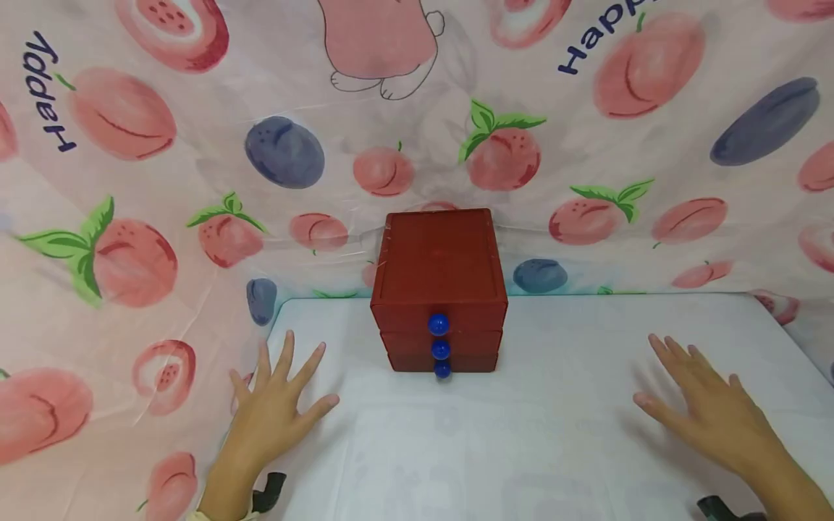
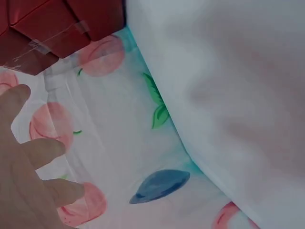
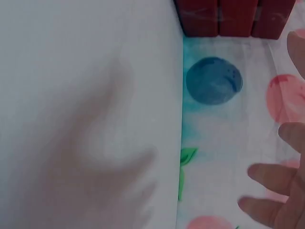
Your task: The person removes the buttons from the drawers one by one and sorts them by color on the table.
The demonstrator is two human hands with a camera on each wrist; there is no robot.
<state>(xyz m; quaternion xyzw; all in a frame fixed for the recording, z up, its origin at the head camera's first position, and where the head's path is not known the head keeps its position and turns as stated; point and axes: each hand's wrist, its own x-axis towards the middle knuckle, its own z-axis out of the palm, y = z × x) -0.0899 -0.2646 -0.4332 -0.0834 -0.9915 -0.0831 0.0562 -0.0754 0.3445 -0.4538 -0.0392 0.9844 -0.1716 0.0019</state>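
A reddish-brown box of stacked drawers [image 1: 438, 268] stands at the back middle of the white table, with three round blue knobs on its front. To its left, my left hand [image 1: 270, 416] hovers with fingers spread, holding nothing. My right hand [image 1: 713, 412] is held out over the table's right side, fingers extended and nothing in it. Both hands are apart from the box. In the left wrist view the box's side [image 2: 62, 28] shows at the top left, with clear tape across it. The right wrist view shows part of the box [image 3: 233, 16] at the top and several fingertips at the right edge.
The white tabletop [image 1: 508, 449] reaches to a fruit-printed cloth [image 1: 417, 116] hanging behind and to the left. A black strap piece [image 1: 268, 492] sits at the left wrist, and another black piece [image 1: 717, 508] at the right wrist.
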